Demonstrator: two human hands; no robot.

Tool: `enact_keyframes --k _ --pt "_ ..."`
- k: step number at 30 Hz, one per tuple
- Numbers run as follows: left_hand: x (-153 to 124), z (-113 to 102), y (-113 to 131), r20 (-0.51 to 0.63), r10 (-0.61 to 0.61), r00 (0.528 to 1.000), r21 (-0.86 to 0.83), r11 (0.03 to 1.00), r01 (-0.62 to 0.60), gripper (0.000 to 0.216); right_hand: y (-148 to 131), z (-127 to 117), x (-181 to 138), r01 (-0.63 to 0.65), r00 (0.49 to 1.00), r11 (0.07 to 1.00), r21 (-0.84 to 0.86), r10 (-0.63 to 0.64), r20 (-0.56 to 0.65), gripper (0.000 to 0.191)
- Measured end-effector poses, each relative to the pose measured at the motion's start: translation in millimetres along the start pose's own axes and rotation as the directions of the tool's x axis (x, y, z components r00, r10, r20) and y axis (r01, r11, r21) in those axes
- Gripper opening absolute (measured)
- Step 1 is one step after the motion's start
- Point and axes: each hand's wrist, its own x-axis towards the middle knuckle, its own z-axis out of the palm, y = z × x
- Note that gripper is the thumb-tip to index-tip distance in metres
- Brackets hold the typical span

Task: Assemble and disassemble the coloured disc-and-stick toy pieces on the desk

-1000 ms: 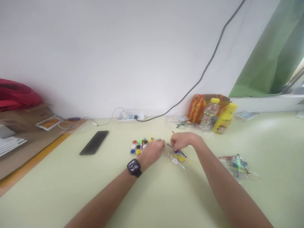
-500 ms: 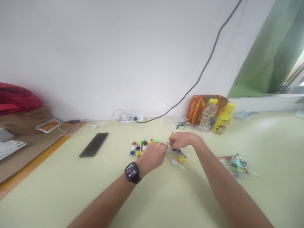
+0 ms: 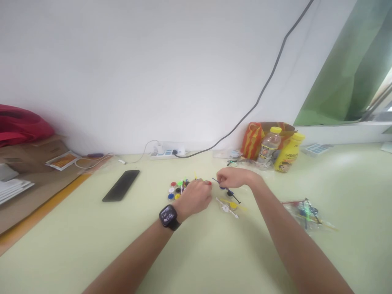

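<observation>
My left hand [image 3: 197, 197], with a black watch on its wrist, has its fingers drawn together round a small red piece [image 3: 209, 183]. Beneath and beside that hand lies a cluster of small round coloured discs [image 3: 171, 197] and thin sticks, partly hidden by it. The fingers of my right hand [image 3: 233, 179] are pinched together just above a blue arrow-like piece [image 3: 222, 187] and a black one [image 3: 230, 194]; what sits between the fingertips is hidden. Nearer to me lie a white arrow with a round middle [image 3: 225, 208] and a similar yellow piece [image 3: 233, 206].
On the right lies a clear plastic bag of coloured pieces [image 3: 308, 214]. A clear bottle [image 3: 268, 148] and a yellow bottle [image 3: 288, 154] stand behind my right hand. A black phone [image 3: 121, 186] rests at left, and a power strip [image 3: 168, 153] lies by the wall.
My left hand has drawn slightly left, and the red piece now shows at its fingertips; earlier, red showed by my right fingers. My right hand has shifted slightly left, over the blue piece.
</observation>
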Motion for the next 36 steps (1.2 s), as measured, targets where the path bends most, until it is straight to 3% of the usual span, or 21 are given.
enact_keyframes --k 4,8,10,12,14,16,18,20,24,28,32,36 --pt "0 0 -14 -0.076 -0.004 0.997 -0.057 0.998 -0.001 0.028 1 1 2 0.041 0.995 0.997 0.067 -0.035 -0.091 0.011" --pt "3 -11 -25 -0.171 -0.141 0.975 -0.318 0.945 0.080 0.027 -3 2 6 0.123 0.975 0.977 0.173 -0.087 -0.202 0.015" --pt "5 -18 -26 -0.198 -0.177 0.964 -0.498 0.865 0.057 0.026 -6 4 8 0.206 0.957 0.921 0.332 -0.119 -0.263 0.015" --pt "7 -25 -24 -0.237 -0.182 0.954 -0.639 0.769 -0.012 0.021 -11 6 9 0.288 0.942 0.806 0.517 -0.142 -0.303 0.013" --pt "9 -29 -22 -0.284 -0.189 0.940 -0.711 0.699 -0.075 0.016 -15 8 10 0.337 0.933 0.705 0.624 -0.163 -0.320 0.012" --pt "10 -32 -21 -0.324 -0.194 0.926 -0.729 0.675 -0.113 0.014 -19 10 11 0.366 0.924 0.668 0.647 -0.179 -0.337 0.012" --pt "11 -32 -22 -0.340 -0.183 0.922 -0.725 0.676 -0.133 0.014 -21 12 13 0.371 0.917 0.701 0.609 -0.174 -0.360 0.012" --pt "10 -31 -25 -0.330 -0.169 0.929 -0.722 0.679 -0.132 0.013 -21 14 18 0.350 0.907 0.794 0.497 -0.154 -0.392 0.013" --pt "6 -24 -29 -0.210 -0.140 0.968 -0.688 0.724 -0.045 0.014 -3 19 29 0.147 0.895 0.975 0.169 -0.058 -0.441 0.023" --pt "3 -13 -31 -0.054 -0.044 0.998 -0.583 0.813 0.004 0.010 31 23 33 -0.064 0.918 0.994 0.087 0.093 -0.386 0.015" --pt "1 -5 -32 0.056 -0.035 0.998 -0.449 0.892 0.056 0.007 53 20 28 -0.182 0.940 0.983 0.028 0.182 -0.287 0.015" --pt "2 -2 -38 -0.010 -0.004 1.000 -0.344 0.939 0.000 0.011 44 10 16 -0.189 0.966 0.982 -0.008 0.184 -0.184 0.007"
